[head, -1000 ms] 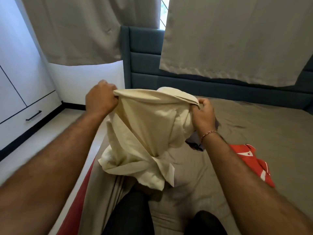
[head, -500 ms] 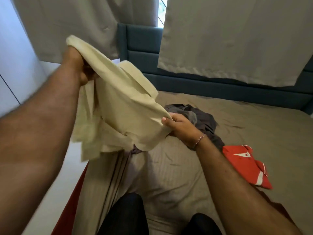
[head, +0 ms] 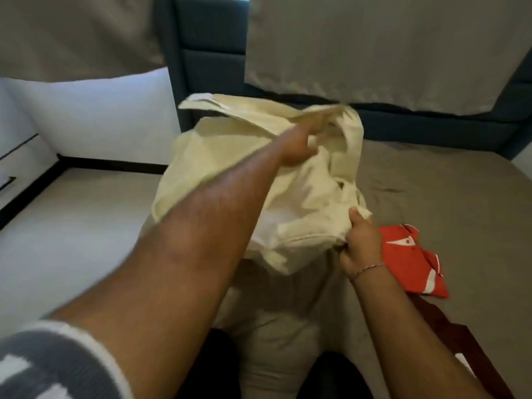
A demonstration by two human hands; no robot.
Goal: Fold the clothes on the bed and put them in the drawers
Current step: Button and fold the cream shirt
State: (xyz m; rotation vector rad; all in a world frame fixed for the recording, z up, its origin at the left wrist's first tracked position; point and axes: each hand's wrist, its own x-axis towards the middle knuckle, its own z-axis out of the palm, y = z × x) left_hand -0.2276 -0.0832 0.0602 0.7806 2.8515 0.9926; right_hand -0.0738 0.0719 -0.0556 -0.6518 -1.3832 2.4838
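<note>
Your left hand (head: 299,145) and right hand (head: 359,243) both grip the crumpled cream shirt (head: 230,156) over the bed's (head: 460,203) left edge

The left hand (head: 299,145) is smeared by motion blur; its fingers sink into the cream shirt (head: 302,203), so its grip cannot be told. The shirt hides the bed (head: 431,180) behind it and the right hand's (head: 359,243) fingertips. The curtains (head: 374,47) are cut off at the top edge, the sleeve (head: 54,367) at the bottom-left corner.
</note>
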